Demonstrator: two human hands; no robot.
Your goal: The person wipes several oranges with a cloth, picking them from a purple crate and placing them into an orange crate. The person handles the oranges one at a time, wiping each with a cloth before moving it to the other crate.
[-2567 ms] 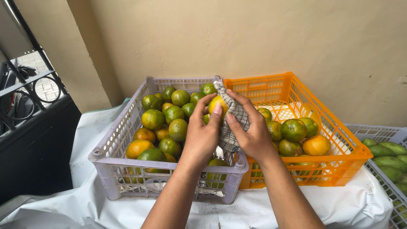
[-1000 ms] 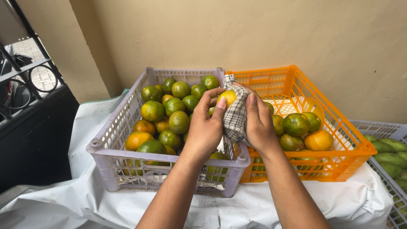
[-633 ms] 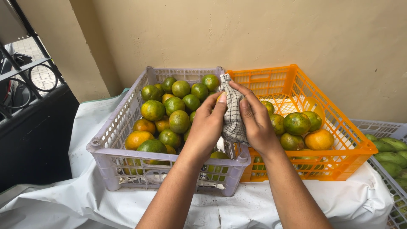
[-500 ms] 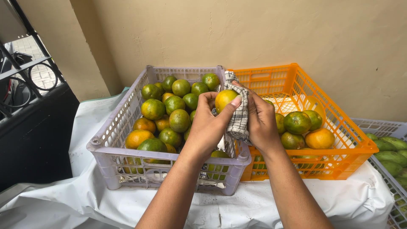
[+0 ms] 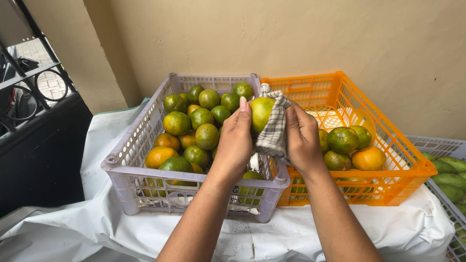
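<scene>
two hands are raised over the seam btwn crates: a green-yellow citrus (image 5: 261, 112) is gripped by the left hand (image 5: 235, 140), w/ a checked cloth (image 5: 274, 130) pressed to it by the right hand (image 5: 303, 139). lilac crate (image 5: 127, 160) at table's left, orange crate (image 5: 388, 145) beside it.

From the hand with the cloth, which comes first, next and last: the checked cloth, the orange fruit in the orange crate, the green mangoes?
1. Checked cloth, in the right hand itself.
2. Orange fruit, right of it in the orange crate.
3. Green mangoes, far right edge.
</scene>
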